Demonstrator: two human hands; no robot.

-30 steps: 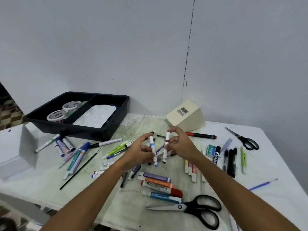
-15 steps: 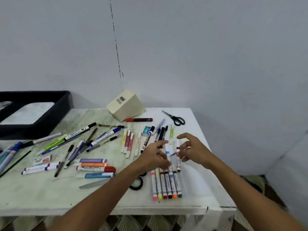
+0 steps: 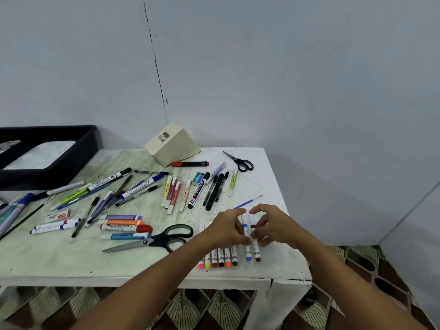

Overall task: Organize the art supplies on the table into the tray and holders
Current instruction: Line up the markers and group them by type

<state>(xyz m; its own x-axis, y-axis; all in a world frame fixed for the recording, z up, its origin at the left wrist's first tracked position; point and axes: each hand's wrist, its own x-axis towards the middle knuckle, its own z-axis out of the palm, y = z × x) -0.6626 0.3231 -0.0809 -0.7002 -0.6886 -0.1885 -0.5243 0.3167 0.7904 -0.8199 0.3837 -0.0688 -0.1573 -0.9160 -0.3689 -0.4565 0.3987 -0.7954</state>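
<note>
**Q.** What do the two hands hold, and where?

**A.** Near the table's [image 3: 273,177] front right corner, the left hand [image 3: 227,228] pinches a blue-capped marker [image 3: 246,236] and the right hand [image 3: 273,225] pinches a brown-capped marker [image 3: 254,239]. The fingers of each hand are curled around the white barrel at about mid-length. The two markers lie side by side, caps toward the table edge. Whether they rest on the surface or sit just above it cannot be told.

**Q.** What lies beside them?

**A.** Just to their left is a row of six markers [image 3: 219,257], parallel, with pink, yellow, red, black, orange and green caps. The left hand hides the upper ends of that row.

**Q.** How are such markers likely to handle?

**A.** Judged from their form, they are light, stiff plastic tubes, smooth and round, so they may roll when released on a flat top. A mid-barrel pinch looks the steadiest hold, because a grip on the cap alone could pull the cap off.

**Q.** How far along does the task appear?

**A.** It appears early. The black tray [image 3: 59,148] stands at the far left, well apart from the hands, while large scissors [image 3: 152,239], small scissors [image 3: 239,160], highlighters [image 3: 172,194], whiteboard markers [image 3: 123,227] and a thin blue paintbrush [image 3: 245,203] lie loose on the table. A cream block [image 3: 172,145] stands at the rear.
</note>
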